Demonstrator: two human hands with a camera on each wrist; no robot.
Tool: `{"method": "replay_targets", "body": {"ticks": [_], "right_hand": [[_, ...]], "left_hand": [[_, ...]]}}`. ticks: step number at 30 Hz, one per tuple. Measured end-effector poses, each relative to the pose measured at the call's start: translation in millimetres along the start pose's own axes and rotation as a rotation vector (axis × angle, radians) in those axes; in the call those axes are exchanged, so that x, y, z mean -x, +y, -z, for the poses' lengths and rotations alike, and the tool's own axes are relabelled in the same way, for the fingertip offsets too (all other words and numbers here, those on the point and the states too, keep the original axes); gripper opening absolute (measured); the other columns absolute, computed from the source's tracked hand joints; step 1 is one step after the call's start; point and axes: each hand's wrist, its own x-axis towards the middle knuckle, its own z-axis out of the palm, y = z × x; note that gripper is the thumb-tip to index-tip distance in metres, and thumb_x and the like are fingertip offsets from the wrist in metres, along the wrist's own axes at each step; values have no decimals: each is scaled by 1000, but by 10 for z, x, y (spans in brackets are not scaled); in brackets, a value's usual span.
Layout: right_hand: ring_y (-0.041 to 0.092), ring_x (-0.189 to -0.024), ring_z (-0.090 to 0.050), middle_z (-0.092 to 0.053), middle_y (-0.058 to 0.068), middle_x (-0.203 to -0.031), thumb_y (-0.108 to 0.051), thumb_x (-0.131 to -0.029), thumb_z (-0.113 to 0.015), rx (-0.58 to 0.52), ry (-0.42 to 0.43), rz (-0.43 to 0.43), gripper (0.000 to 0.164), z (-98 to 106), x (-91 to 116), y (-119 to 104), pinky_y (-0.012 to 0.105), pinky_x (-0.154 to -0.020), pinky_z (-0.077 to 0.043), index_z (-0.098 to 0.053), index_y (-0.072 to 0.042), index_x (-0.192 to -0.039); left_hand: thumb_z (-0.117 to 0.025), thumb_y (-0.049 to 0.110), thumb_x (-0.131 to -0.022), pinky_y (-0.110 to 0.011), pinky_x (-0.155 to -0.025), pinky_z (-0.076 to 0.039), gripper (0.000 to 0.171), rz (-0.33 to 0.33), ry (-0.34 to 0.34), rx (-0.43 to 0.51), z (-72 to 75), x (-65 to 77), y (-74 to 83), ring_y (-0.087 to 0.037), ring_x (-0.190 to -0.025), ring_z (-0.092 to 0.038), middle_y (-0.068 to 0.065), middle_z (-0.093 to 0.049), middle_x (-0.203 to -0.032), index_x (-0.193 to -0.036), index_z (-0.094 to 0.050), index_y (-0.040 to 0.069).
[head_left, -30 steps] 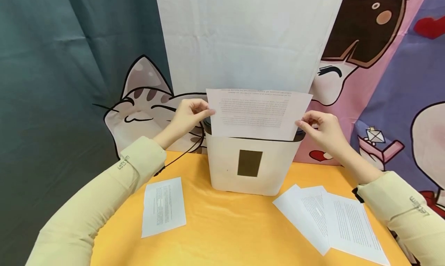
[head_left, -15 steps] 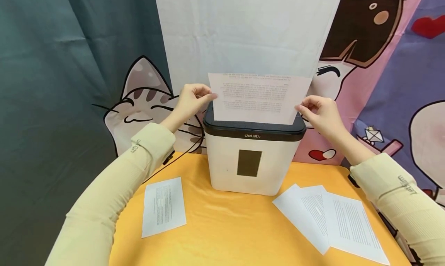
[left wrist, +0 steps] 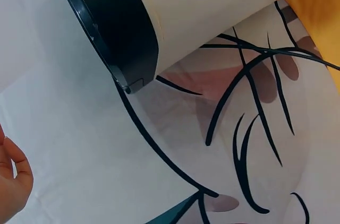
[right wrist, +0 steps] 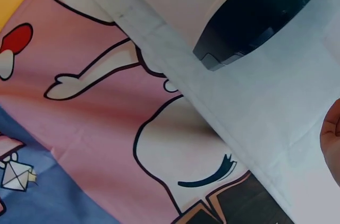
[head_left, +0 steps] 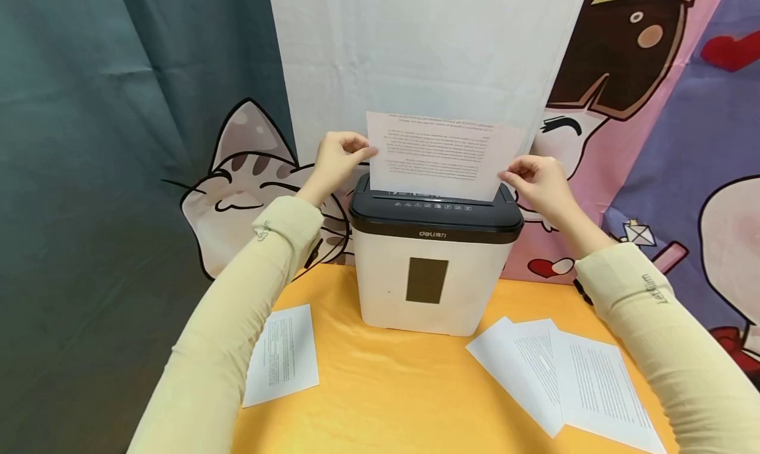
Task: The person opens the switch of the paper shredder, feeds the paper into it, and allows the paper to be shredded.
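Observation:
Between my two hands a printed sheet of paper [head_left: 436, 154] stands upright, its lower edge over the black top of a white paper shredder [head_left: 380, 282]. My left hand [head_left: 337, 160] pinches the sheet's left edge between thumb and fingers. At its right edge my right hand [head_left: 540, 183] pinches it the same way, slightly lower. The shredder's dark lid [left wrist: 117, 22] shows in the left wrist view, where only part of my left hand [left wrist: 13, 181] is visible. In the right wrist view just a bit of my right hand [right wrist: 332, 141] appears at the edge.
On the yellow tabletop [head_left: 392, 388] one printed sheet [head_left: 287, 355] lies left of the shredder, partly behind my left sleeve. Several overlapping sheets [head_left: 600, 381] lie at the right. A cartoon-printed cloth backdrop [head_left: 427, 45] hangs close behind the shredder.
Both hands have raised the paper from in front of the shredder's top and moved it back, so the black lid now shows. The sheets on the table stay put.

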Motion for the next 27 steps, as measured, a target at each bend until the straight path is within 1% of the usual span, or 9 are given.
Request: {"method": "replay_targets", "body": {"ticks": [2, 5, 8, 11, 14, 18, 20, 22, 27], "right_hand": [[-7, -54, -44, -64, 16, -73, -5, -86, -67, 19, 0, 13, 13, -25, -21, 24, 10, -51, -35, -66, 7, -83], [-6, -54, -41, -64, 22, -74, -5, -86, -67, 41, 13, 21, 13, -61, -49, 59, 10, -51, -34, -65, 8, -82], [-5, -54, -41, -64, 23, -74, -5, -86, -67, 52, 29, 9, 13, -103, -77, 107, 10, -52, -33, -65, 8, -83], [-5, -53, -40, -64, 22, -74, -5, -86, -67, 52, 46, -23, 13, -149, -100, 153, 11, -51, -33, -66, 7, -83], [-7, -53, -40, -65, 24, -76, -5, -86, -67, 49, 47, -38, 13, -195, -117, 181, 10, -52, -33, -66, 7, -84], [-8, -54, -40, -66, 26, -78, -7, -87, -66, 49, 32, -39, 15, -245, -121, 192, 10, -53, -32, -67, 8, -84], [-8, -54, -40, -66, 26, -79, -8, -87, -66, 46, 24, -49, 16, -263, -114, 196, 10, -53, -32, -67, 7, -85], [-9, -55, -41, -66, 25, -79, -8, -87, -66, 49, 18, -57, 16, -277, -105, 205, 9, -54, -32, -67, 7, -85], [-7, -57, -42, -66, 25, -81, -8, -88, -65, 59, 7, -56, 16, -306, -88, 226, 9, -56, -33, -66, 7, -85]], "left_hand": [[-71, 18, -85, -24, -75, -46, 17, 3, 7, -2, -21, -27, -11, -18, -79, -62, -10, -71, -85, -89, -72, 2], [-71, 17, -85, -25, -77, -47, 16, 3, 21, 10, -58, -62, -36, -16, -77, -62, -11, -71, -84, -88, -72, 1], [-72, 16, -84, -24, -78, -47, 16, 15, 40, 40, -103, -81, -69, -9, -73, -61, -8, -71, -80, -87, -72, 1], [-72, 16, -84, -22, -75, -46, 16, 30, 44, 58, -151, -84, -115, -4, -70, -57, -5, -70, -77, -85, -71, 0], [-71, 16, -85, -20, -69, -43, 15, 54, 39, 72, -190, -71, -164, -9, -70, -55, -7, -68, -77, -84, -69, 0], [-69, 14, -86, -19, -65, -40, 15, 70, 31, 96, -223, -60, -226, -11, -66, -52, -5, -66, -74, -84, -67, 0], [-69, 13, -86, -18, -65, -40, 15, 70, 23, 103, -234, -56, -245, -8, -66, -52, -2, -64, -74, -85, -67, -2], [-68, 12, -87, -18, -68, -42, 16, 69, 16, 115, -244, -46, -255, -7, -68, -53, -2, -64, -76, -87, -67, -3], [-67, 12, -88, -19, -74, -44, 17, 81, 15, 111, -272, -20, -260, -8, -74, -57, -6, -66, -82, -90, -66, -5]]}}
